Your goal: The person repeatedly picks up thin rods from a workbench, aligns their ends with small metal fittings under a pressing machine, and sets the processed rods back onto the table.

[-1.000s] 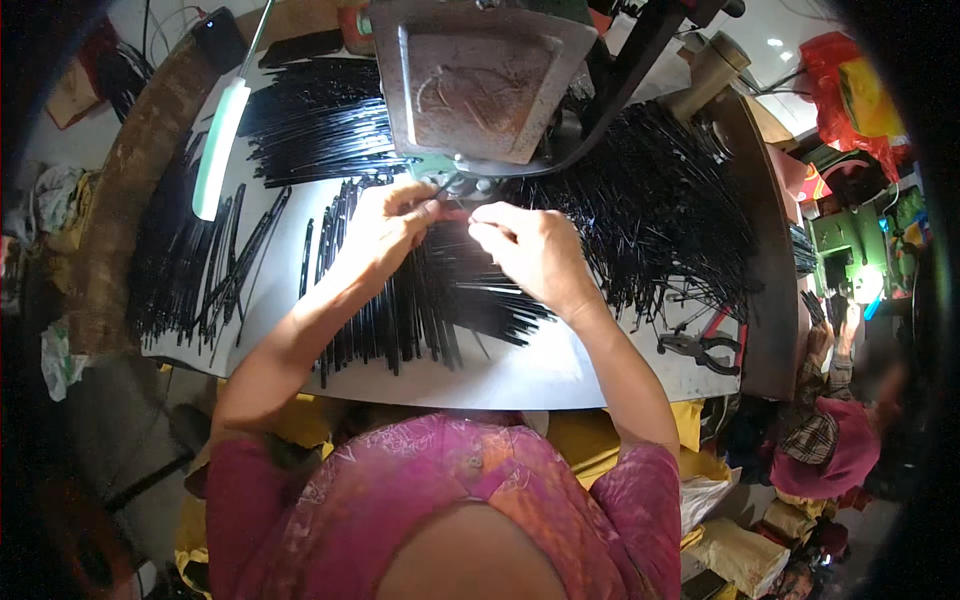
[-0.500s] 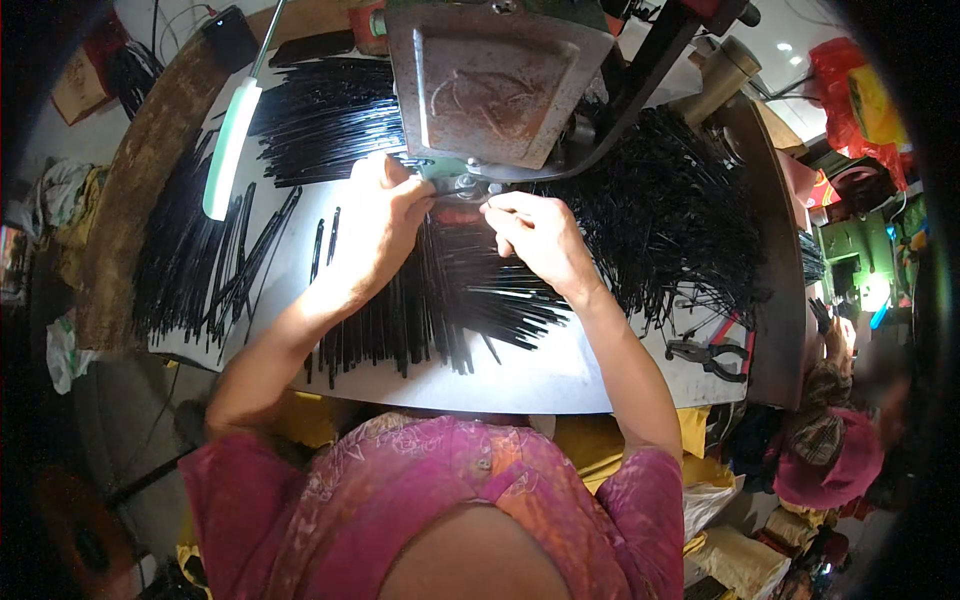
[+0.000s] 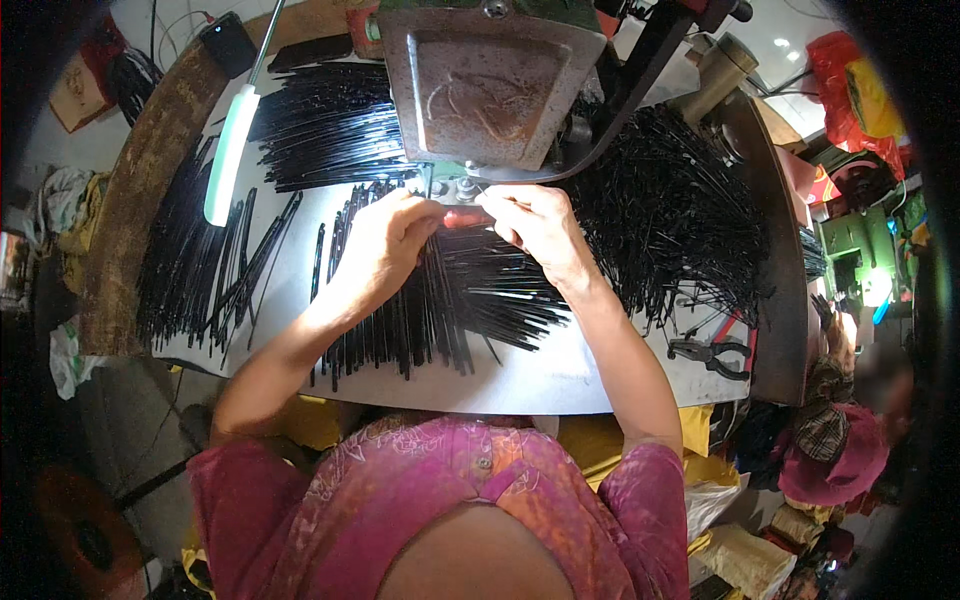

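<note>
My left hand (image 3: 385,245) and right hand (image 3: 535,232) pinched narrow on thin black rods (image 3: 440,300) under the rusty press (image 3: 485,80), more rods fanned over the white worktop (image 3: 560,375), pliers (image 3: 712,355) at right

Tight quarters under the press head; open counter only along the near edge.

Your left hand (image 3: 385,250) and right hand (image 3: 535,235) sit close together just below the rusty machine head (image 3: 490,85), which overhangs them and blocks any way up or forward. Black strips (image 3: 430,310) lie beneath and between your wrists, a denser tangled heap (image 3: 670,210) crowds your right, and more bundles (image 3: 330,125) fill the far left. The tube lamp (image 3: 228,155) slants across the left side. The bare white counter (image 3: 540,375) near your body gives you room to pull back; pliers (image 3: 712,355) lie at its right end.
</note>
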A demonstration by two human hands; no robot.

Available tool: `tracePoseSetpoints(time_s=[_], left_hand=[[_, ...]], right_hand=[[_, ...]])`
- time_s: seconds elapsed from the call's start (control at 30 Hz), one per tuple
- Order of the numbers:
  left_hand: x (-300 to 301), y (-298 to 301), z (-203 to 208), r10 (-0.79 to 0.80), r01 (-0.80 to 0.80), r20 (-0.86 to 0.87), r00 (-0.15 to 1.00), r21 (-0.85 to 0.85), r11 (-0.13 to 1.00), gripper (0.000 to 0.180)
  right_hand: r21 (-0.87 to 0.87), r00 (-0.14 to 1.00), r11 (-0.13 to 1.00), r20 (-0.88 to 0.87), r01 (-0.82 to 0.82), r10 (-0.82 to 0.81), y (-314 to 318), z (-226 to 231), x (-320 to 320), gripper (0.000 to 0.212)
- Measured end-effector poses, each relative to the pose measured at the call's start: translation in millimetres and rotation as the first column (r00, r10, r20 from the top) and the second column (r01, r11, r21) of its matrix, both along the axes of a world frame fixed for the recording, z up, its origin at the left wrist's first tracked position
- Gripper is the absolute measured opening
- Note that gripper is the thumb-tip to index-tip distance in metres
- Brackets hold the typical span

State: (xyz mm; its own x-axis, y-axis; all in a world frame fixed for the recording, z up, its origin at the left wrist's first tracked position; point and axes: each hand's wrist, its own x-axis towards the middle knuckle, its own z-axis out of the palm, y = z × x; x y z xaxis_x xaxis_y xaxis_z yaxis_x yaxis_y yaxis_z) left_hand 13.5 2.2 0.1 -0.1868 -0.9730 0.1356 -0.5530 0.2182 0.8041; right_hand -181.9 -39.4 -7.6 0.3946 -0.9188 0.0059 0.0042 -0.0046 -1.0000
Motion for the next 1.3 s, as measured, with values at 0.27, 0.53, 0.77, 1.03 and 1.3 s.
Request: tracePoseSetpoints(time_s=[0.27, 0.53, 0.77, 1.03, 1.3], left_hand=[[-8.7, -18.1, -21.7, 0.056, -0.06, -0.02, 0.998, -0.294, 0.954, 0.019], [-6.4, -16.2, -26.3, 0.087, -0.098, -0.103, 0.991, -0.11, 0.989, 0.019], [-6.6, -17.5, -27.5, 0.046, -0.064, -0.079, 0.996, -0.231, 0.971, 0.017], [-4.4, -18.0, -23.8, 0.033, -0.051, -0.079, 0.996, -0.23, 0.972, 0.018], [-8.6, -14.3, -19.8, 0.133, 0.011, 0.241, 0.961, -0.514, 0.858, 0.02]], right_hand=[[0.032, 0.998, 0.999, 0.07, 0.006, -0.008, 2.0, 1.8, 2.1, 0.016], [0.012, 0.998, 1.0, 0.052, 0.023, -0.023, 1.5, 3.7, 4.0, 0.015], [0.023, 0.998, 0.999, 0.049, 0.032, -0.033, -0.3, 6.4, 7.6, 0.013], [0.025, 0.997, 0.999, 0.066, 0.034, -0.036, -0.6, 5.7, 9.3, 0.012], [0.038, 0.997, 0.999, 0.07, 0.034, -0.036, -0.4, 3.0, 9.5, 0.015]])
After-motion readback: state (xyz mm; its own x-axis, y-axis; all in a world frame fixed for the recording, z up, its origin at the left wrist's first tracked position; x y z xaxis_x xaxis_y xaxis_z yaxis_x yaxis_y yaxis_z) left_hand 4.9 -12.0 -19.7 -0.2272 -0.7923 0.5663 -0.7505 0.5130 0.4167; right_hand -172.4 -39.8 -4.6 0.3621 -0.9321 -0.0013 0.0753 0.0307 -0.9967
